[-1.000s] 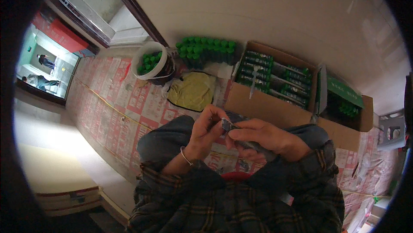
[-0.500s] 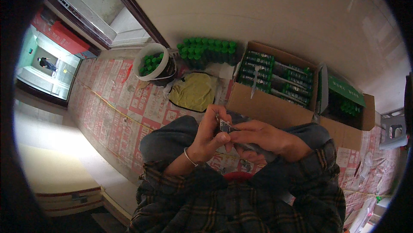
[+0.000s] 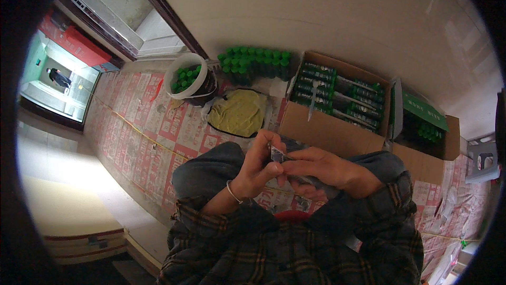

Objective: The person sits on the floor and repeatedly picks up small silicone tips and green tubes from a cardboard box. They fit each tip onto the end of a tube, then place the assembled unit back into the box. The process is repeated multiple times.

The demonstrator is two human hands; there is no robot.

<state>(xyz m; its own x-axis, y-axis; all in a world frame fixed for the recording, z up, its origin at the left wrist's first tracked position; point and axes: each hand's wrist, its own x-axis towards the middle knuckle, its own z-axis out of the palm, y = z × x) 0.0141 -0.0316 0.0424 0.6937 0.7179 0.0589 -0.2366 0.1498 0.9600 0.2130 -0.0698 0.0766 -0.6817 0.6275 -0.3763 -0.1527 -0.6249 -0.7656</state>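
Little has shifted since a second ago: both my hands stay together over my lap, only nudged a touch toward my body. My left hand (image 3: 261, 166) is closed around the near end of a small tube (image 3: 279, 156), thumb pressed on it, while my right hand (image 3: 321, 169) pinches the other end, fingers curled over it. What exactly I am doing to the tube is too small to tell.

Just beyond my hands sits an open cardboard box (image 3: 337, 108) lined with rows of green-capped tubes, apparently already packed. Further off to my left, a white bucket (image 3: 187, 77) holds loose green pieces, with more green-capped bottles (image 3: 255, 61) standing beside it, so plenty seems left to handle.
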